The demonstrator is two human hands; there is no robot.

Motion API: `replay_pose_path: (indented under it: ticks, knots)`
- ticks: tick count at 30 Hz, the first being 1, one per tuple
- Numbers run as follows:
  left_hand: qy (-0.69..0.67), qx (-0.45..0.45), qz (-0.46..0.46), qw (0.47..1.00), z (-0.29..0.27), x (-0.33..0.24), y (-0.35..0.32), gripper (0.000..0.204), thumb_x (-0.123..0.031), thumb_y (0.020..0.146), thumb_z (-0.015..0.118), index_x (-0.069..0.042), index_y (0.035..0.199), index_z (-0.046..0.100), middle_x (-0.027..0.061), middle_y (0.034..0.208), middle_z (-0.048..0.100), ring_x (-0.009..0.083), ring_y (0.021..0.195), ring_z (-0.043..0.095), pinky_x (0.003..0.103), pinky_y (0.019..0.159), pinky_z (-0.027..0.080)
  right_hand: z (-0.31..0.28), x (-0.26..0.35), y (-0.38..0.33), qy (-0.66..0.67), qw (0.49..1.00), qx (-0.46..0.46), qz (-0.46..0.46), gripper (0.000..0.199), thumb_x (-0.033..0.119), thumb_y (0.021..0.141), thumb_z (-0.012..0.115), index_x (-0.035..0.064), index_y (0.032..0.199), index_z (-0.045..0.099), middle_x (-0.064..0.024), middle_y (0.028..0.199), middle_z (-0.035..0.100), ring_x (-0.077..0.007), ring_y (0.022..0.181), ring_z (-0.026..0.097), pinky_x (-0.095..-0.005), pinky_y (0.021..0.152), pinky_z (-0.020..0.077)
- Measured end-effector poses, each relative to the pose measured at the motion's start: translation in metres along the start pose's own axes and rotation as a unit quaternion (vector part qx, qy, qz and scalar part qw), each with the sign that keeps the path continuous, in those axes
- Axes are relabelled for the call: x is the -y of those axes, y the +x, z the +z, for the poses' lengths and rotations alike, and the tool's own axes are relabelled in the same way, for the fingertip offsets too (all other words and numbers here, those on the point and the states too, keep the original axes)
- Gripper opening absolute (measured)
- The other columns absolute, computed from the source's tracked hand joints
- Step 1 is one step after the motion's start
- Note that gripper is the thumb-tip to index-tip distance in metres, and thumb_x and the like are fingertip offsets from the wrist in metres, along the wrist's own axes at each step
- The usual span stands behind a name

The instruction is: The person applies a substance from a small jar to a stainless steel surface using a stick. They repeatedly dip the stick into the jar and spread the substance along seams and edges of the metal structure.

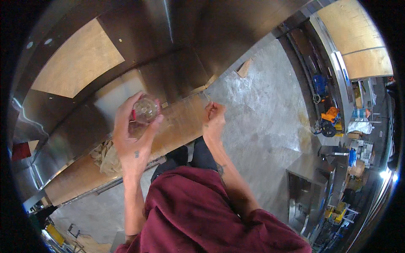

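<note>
My left hand (131, 130) is raised in front of me, its fingers and thumb curled round a clear plastic bottle (147, 109). One round end of the bottle faces up, and red shows along its side. To the right, my right hand (214, 113) hangs over the edge of the wooden board with its fingers curled together. Whatever is in those fingers, if anything, is too small to tell. A crumpled beige cloth (107, 158) lies on the brown wooden board (179, 120) beside my left wrist.
Large dark sheet-metal panels (168, 38) rise in front, with a tan sheet (80, 59) on them at upper left. Grey concrete floor (261, 101) spreads to the right, with a brown scrap (244, 67) on it. An open metal cabinet (308, 189) and an orange tool (331, 114) stand farther right.
</note>
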State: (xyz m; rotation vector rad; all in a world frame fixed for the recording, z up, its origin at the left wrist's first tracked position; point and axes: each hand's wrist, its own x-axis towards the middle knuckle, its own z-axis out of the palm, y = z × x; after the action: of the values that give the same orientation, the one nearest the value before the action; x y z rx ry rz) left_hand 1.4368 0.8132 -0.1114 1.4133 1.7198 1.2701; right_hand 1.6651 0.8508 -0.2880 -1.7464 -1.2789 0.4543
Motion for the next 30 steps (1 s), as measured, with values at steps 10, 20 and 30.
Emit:
replay_pose_path:
  ticks: [10,20,30]
  knots:
    - [-0.002,0.010,-0.098,0.995,-0.005,0.010,-0.019,0.066,-0.001,0.095,0.087,-0.004,0.157,0.062,0.0086,0.149,0.065,0.0200,0.131,0.067,0.036,0.113,0.056,0.070,-0.064,0.025,0.252,0.955,0.048,0.148,0.015,0.020,0.118,0.056,0.0065,0.113,0.052,-0.0041,0.086,0.054,-0.0161,0.071,0.052,-0.0356,0.064,0.0445]
    - [0.004,0.027,-0.092,0.995,0.004,0.011,-0.019,0.068,0.000,0.094,0.088,-0.005,0.157,0.062,0.0076,0.152,0.063,0.0198,0.135,0.065,0.036,0.117,0.054,0.099,-0.092,0.033,0.095,0.995,-0.010,0.012,0.012,0.007,0.114,0.063,0.0017,0.121,0.055,-0.0081,0.095,0.057,-0.0196,0.078,0.057,-0.0364,0.070,0.0489]
    - [0.004,0.023,-0.072,0.997,0.003,0.015,-0.024,0.070,0.001,0.095,0.087,-0.003,0.159,0.059,0.0089,0.149,0.067,0.0185,0.129,0.069,0.035,0.115,0.054,0.099,-0.088,0.035,-0.014,0.990,-0.085,-0.109,0.024,0.001,0.106,0.071,-0.0024,0.124,0.056,-0.0230,0.106,0.066,-0.0421,0.093,0.068,-0.0472,0.083,0.0561]
